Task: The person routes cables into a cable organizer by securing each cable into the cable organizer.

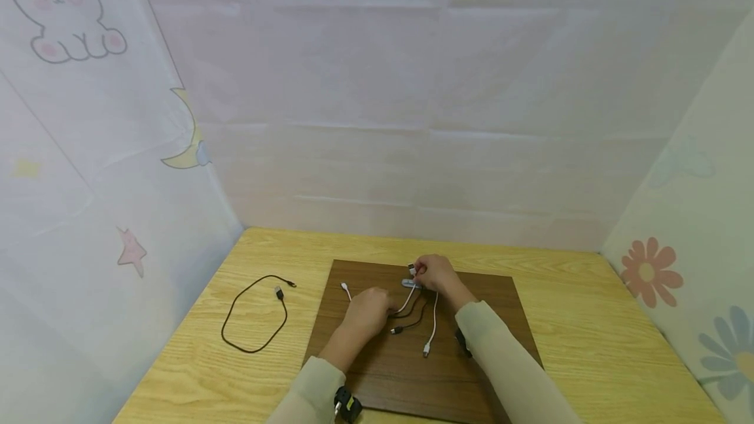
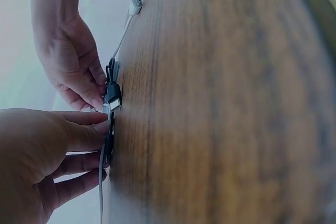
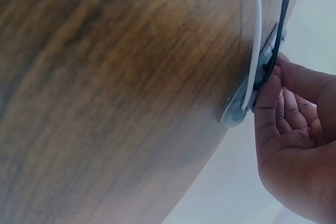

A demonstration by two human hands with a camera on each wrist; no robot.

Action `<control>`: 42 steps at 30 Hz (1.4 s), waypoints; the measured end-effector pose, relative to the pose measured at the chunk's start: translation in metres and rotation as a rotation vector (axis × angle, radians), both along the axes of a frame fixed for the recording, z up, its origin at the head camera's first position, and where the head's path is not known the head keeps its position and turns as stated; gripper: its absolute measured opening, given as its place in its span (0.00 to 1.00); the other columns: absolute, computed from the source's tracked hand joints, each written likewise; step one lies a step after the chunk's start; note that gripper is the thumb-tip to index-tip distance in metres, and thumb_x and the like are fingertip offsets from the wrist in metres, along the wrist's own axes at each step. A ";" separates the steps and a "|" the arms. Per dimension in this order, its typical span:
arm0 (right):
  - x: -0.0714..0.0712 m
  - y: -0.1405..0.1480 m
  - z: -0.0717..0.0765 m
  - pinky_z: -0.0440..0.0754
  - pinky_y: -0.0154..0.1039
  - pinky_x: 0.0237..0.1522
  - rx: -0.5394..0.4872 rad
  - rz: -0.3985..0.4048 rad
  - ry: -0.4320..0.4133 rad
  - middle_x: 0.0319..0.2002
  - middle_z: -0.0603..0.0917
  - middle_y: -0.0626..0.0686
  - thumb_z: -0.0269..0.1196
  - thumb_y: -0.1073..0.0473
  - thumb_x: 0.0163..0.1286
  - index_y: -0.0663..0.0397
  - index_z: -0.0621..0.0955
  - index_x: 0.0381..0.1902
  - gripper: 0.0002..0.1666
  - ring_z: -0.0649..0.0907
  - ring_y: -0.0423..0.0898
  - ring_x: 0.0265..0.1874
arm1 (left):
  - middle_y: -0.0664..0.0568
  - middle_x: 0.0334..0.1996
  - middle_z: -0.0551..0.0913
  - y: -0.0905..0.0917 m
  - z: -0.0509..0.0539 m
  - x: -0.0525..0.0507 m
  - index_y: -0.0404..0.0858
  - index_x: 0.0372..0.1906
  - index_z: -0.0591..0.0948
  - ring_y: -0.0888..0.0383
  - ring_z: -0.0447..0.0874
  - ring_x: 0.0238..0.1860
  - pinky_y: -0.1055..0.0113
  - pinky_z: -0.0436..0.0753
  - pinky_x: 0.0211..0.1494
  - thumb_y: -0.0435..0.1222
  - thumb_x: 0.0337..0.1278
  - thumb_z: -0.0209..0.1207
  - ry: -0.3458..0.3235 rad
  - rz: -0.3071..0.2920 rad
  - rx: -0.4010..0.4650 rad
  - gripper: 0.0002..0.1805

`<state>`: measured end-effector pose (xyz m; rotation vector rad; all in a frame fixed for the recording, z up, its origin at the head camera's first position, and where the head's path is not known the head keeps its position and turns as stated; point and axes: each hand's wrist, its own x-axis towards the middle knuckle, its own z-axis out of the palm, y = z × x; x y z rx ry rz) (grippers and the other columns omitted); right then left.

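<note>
A small grey cable clip strip (image 3: 231, 116) is on the far part of a dark wooden board (image 1: 436, 378). At the strip, my right hand (image 1: 434, 273) pinches a black charging cable (image 3: 286, 3) between thumb and fingertips. A white charging cable (image 3: 256, 35) runs across the strip's end. Nearer me and to the left, my left hand (image 1: 366, 313) has its fingertips curled at the cables leading to the strip; which cable lies between them is partly hidden. A black plug (image 1: 396, 330) and a white plug (image 1: 427, 349) lie on the board, while another white plug (image 1: 345, 286) shows beyond the left hand.
A loose black charging cable (image 1: 253, 351) lies looped on the light wooden table (image 1: 194, 385), left of the board. Wall sheets (image 1: 436, 169) printed with pictures stand behind and at both sides. Both wrists carry small dark devices, such as the one (image 1: 347, 404) on the left.
</note>
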<state>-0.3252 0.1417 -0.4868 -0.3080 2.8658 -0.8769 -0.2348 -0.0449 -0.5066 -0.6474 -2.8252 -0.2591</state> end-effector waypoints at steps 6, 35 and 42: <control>-0.001 0.000 0.005 0.80 0.40 0.34 -0.008 -0.013 -0.028 0.31 0.85 0.51 0.72 0.65 0.61 0.57 0.85 0.36 0.06 0.80 0.47 0.31 | 0.60 0.29 0.86 0.000 0.003 0.001 0.53 0.31 0.92 0.61 0.87 0.36 0.66 0.85 0.33 0.37 0.56 0.69 -0.011 0.003 -0.026 0.06; 0.001 -0.002 0.001 0.73 0.36 0.28 0.042 -0.006 0.009 0.27 0.82 0.49 0.69 0.65 0.65 0.54 0.81 0.29 0.06 0.77 0.46 0.26 | 0.61 0.27 0.83 -0.002 -0.001 0.003 0.52 0.28 0.91 0.63 0.85 0.32 0.67 0.83 0.29 0.37 0.58 0.67 0.038 -0.057 -0.067 0.07; 0.004 -0.005 0.005 0.73 0.38 0.30 0.075 0.009 0.005 0.27 0.81 0.50 0.68 0.65 0.65 0.54 0.80 0.29 0.07 0.76 0.47 0.27 | 0.61 0.28 0.83 -0.005 -0.001 0.001 0.51 0.26 0.90 0.63 0.84 0.33 0.69 0.83 0.34 0.37 0.57 0.66 0.054 -0.127 -0.108 0.08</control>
